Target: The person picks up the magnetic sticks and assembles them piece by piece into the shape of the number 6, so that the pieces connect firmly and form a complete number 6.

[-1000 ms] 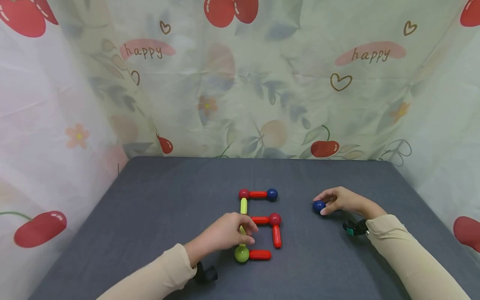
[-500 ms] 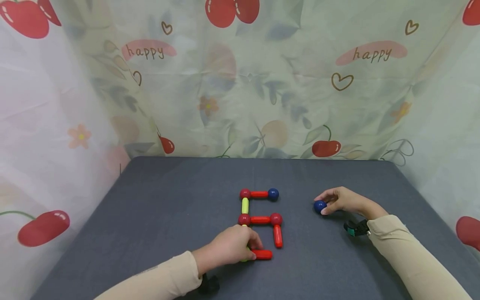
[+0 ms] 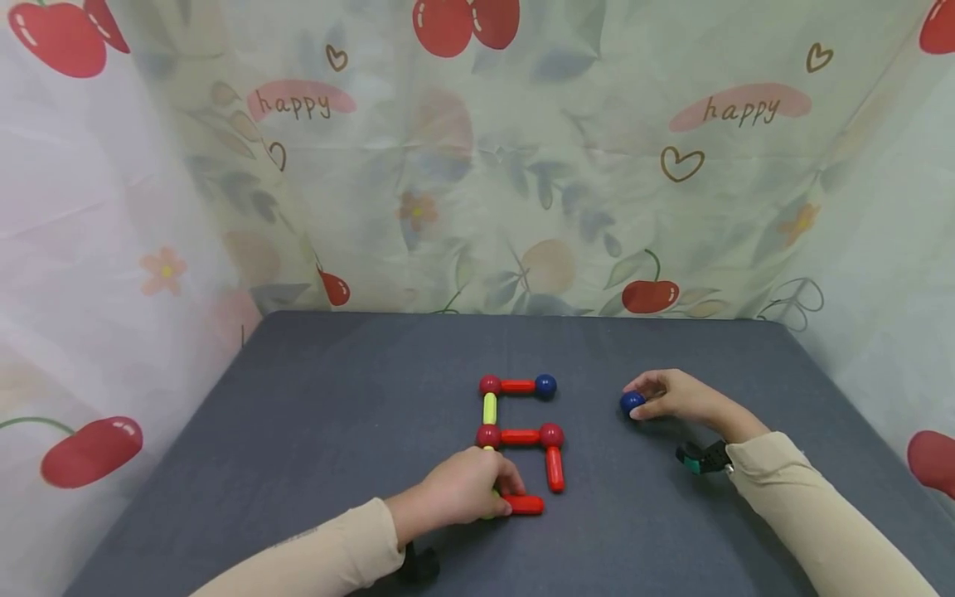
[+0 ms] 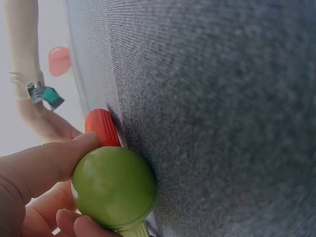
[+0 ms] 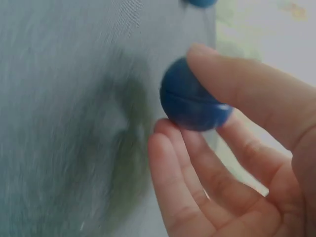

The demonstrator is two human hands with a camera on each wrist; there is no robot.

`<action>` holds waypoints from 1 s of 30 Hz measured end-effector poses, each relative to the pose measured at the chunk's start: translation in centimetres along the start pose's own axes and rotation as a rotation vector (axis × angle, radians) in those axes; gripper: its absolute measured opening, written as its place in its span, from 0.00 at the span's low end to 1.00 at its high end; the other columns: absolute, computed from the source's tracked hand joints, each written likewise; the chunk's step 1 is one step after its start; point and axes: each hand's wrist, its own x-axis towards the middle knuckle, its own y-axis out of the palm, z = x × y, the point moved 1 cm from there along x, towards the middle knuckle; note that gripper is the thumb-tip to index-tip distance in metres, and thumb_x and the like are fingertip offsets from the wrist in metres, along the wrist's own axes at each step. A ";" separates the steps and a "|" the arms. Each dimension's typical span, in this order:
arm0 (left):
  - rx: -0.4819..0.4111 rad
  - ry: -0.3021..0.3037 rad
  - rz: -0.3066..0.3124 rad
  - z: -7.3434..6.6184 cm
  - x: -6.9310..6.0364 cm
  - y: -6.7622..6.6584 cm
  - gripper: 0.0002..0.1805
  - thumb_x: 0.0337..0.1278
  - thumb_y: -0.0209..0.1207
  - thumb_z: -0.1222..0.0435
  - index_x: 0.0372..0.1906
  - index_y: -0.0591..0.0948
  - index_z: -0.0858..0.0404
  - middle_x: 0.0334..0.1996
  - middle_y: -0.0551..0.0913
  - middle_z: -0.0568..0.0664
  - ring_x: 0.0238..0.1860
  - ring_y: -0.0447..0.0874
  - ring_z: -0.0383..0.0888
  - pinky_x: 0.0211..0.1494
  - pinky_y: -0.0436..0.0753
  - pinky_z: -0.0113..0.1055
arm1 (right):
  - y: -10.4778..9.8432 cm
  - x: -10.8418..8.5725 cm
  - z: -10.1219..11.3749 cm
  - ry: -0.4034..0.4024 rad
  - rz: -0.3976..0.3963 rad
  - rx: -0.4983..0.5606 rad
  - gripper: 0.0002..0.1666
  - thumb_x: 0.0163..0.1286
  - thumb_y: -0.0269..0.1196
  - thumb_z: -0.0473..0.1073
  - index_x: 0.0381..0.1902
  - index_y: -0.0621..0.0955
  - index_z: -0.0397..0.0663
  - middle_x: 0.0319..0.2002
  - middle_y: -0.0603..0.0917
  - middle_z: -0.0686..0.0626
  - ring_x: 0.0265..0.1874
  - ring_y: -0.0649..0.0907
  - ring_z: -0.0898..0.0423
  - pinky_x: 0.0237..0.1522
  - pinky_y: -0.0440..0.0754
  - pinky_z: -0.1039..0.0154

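Note:
A flat figure of magnetic rods and balls lies mid-table. Its upper part has a red ball [image 3: 489,385], a red rod [image 3: 518,386] and a blue end ball [image 3: 545,386]. At the near corner my left hand [image 3: 464,487] grips the green ball [image 4: 114,186], thumb over the joint with the lower red rod [image 3: 526,505]. The hand mostly hides that ball in the head view. To the right, my right hand [image 3: 690,402] pinches a loose blue ball [image 5: 192,98] between thumb and fingers. A shadow beneath suggests it is just off the cloth.
A yellow-green rod [image 3: 489,409] joins the upper and middle red balls on the left side. From the right middle red ball [image 3: 551,435] a red rod [image 3: 555,470] points toward me, its near end free. Dark cloth covers the table [image 3: 358,373]; a printed curtain [image 3: 477,166] surrounds it.
My left hand has come down from beside the yellow-green rod onto the green ball and grips it. The right hand has shifted slightly up and left with its blue ball.

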 end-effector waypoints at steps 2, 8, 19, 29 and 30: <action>0.002 -0.002 0.000 0.0 0.0 0.0 0.10 0.48 0.71 0.65 0.38 0.87 0.49 0.25 0.79 0.37 0.25 0.74 0.36 0.29 0.76 0.28 | 0.3 -0.2 0.8 -0.004 -0.033 -0.005 0.26 0.63 0.68 0.48 0.53 0.79 0.38 0.49 0.81 0.42 0.47 0.79 0.50 0.47 0.76 0.58; -0.007 -0.006 -0.001 0.0 0.0 0.0 0.11 0.48 0.71 0.65 0.38 0.87 0.49 0.25 0.79 0.37 0.25 0.74 0.37 0.28 0.76 0.28 | 2.0 -1.2 3.5 -0.033 -0.097 0.049 0.27 0.63 0.68 0.49 0.54 0.76 0.39 0.51 0.78 0.39 0.42 0.81 0.51 0.46 0.78 0.57; 0.005 -0.012 0.005 0.1 0.1 0.1 0.12 0.48 0.72 0.65 0.40 0.87 0.49 0.25 0.79 0.38 0.25 0.75 0.37 0.29 0.77 0.27 | 6.4 -3.7 7.9 -0.099 -0.027 0.105 0.26 0.63 0.68 0.48 0.55 0.76 0.42 0.49 0.78 0.42 0.37 0.81 0.53 0.42 0.80 0.59; 0.027 0.004 0.004 0.1 0.2 0.1 0.15 0.48 0.72 0.63 0.43 0.87 0.49 0.28 0.81 0.37 0.27 0.76 0.35 0.32 0.78 0.25 | 10.0 -5.3 9.2 -0.114 -0.056 0.135 0.24 0.58 0.72 0.49 0.50 0.78 0.48 0.49 0.79 0.47 0.40 0.81 0.54 0.38 0.83 0.65; 0.028 0.006 0.002 0.1 0.2 0.1 0.15 0.48 0.72 0.63 0.43 0.87 0.49 0.28 0.82 0.37 0.27 0.76 0.35 0.32 0.78 0.25 | 10.4 -5.4 9.1 -0.125 -0.055 0.142 0.24 0.59 0.72 0.49 0.50 0.78 0.48 0.48 0.79 0.47 0.41 0.81 0.54 0.37 0.83 0.66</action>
